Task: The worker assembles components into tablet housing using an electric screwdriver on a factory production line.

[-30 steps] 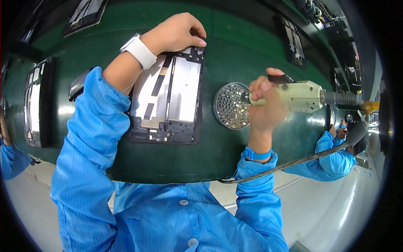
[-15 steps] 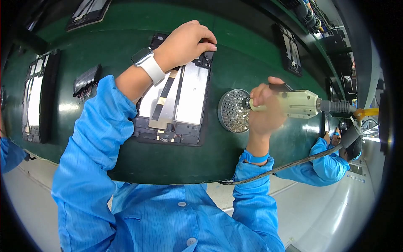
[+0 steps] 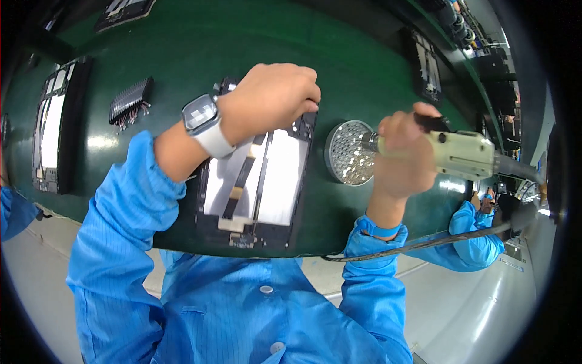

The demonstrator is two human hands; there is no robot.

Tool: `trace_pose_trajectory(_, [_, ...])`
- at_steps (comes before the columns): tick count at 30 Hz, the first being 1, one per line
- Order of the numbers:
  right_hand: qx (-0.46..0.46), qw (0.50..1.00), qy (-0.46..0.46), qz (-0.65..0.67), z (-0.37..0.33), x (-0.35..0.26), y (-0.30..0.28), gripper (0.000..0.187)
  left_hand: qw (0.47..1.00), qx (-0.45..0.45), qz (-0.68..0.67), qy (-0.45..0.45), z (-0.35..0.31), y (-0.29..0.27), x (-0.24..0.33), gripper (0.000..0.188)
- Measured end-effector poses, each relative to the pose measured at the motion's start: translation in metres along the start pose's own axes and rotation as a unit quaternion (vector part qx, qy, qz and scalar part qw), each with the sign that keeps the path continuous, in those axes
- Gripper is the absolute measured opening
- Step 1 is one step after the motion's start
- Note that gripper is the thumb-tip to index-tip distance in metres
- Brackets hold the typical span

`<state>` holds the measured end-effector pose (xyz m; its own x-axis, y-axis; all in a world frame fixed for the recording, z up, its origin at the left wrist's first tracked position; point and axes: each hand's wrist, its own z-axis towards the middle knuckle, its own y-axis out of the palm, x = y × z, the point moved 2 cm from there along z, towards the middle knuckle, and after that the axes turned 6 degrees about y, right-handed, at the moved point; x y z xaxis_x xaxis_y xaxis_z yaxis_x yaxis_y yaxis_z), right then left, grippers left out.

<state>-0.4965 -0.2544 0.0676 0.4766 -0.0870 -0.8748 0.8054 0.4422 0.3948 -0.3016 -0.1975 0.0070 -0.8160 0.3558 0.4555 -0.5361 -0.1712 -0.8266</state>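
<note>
An opened tablet-like device (image 3: 282, 182) lies before me on the green bench, its silvery inner plates and dark flat cable showing. My left hand (image 3: 273, 97) is closed at its far right corner, fingers curled down over the edge; the fingertips are partly hidden. In my right hand (image 3: 405, 158) is a pale electric screwdriver (image 3: 467, 155), gripped level and blurred by motion. Its tip points left into a round dish (image 3: 329, 161) with a perforated plate and many small screws. Whether the tip touches a screw cannot be made out.
Similar opened devices lie at left (image 3: 51, 133), far left (image 3: 124, 13) and far right (image 3: 426, 67). A black ribbed part with thin wires (image 3: 130, 100) sits at left. The dark cord (image 3: 424, 244) crosses above my right forearm. Another person's blue sleeve (image 3: 476, 239) is at right.
The opened device has slid toward me with my left hand at its corner. The screwdriver's tip remains over the screw dish, while the tool and right hand appear slightly farther right.
</note>
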Motion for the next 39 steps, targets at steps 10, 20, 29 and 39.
trace_pose_trajectory(10, [-0.023, 0.993, 0.116, -0.011, -0.012, 0.031, 0.053, 0.027, 0.993, 0.029, -0.104, -0.058, -0.023, -0.002, 0.018, 0.012])
trace_pose_trajectory(20, [-0.064, 0.991, 0.115, -0.011, -0.017, 0.039, 0.048, 0.021, 0.992, 0.056, -0.107, -0.043, -0.025, 0.004, 0.015, 0.012])
trace_pose_trajectory(29, [-0.081, 0.989, 0.119, -0.016, -0.02, 0.042, 0.047, 0.024, 0.99, 0.043, -0.118, -0.062, -0.023, 0.005, 0.013, 0.012])
trace_pose_trajectory(39, [-0.063, 0.991, 0.12, 0.004, -0.01, 0.032, 0.031, 0.029, 0.996, 0.017, -0.041, 0.074, -0.047, -0.002, 0.034, 0.024])
